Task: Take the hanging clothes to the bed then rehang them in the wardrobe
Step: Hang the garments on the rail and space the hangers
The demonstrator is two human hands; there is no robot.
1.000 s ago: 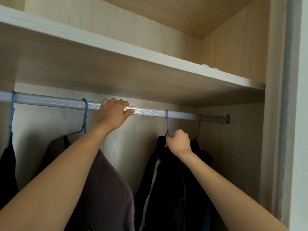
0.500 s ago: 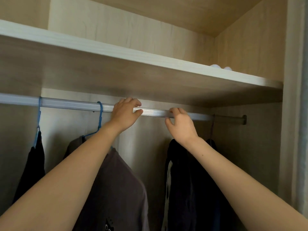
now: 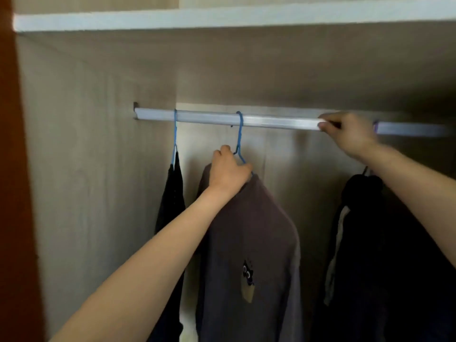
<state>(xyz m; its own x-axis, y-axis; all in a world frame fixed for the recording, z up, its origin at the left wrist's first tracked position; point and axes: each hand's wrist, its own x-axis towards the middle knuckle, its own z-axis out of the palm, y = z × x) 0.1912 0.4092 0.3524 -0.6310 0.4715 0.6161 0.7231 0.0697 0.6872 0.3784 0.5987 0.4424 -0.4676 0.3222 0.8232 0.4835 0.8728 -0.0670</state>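
The left hand (image 3: 229, 170), at the centre of the frame, is closed around the neck of a blue hanger (image 3: 238, 139), fingers curled just below its hook, which loops over the silver rail (image 3: 278, 121). From that hanger a brown-grey shirt (image 3: 249, 243) hangs down toward the lower centre; a small dark cartoon patch (image 3: 248, 276) sits on its front. The forearm runs down to the lower left corner, crossing in front of the shirt's left shoulder.

The right hand (image 3: 348, 137), at upper right, grips the rail itself, fingers wrapped over the top and thumb underneath. Just right of it a purple hanger hook (image 3: 375, 127) shows on the rail, and below hangs a black garment with a pale stripe (image 3: 365, 243), partly covered by the right forearm.

Left of the shirt, a second blue hanger (image 3: 174, 139) carries a thin black garment (image 3: 172, 201), hanging near the rail's left end. Above the rail runs a pale wooden shelf (image 3: 222, 19), and the wardrobe's side wall (image 3: 81, 169) fills the left of the frame.
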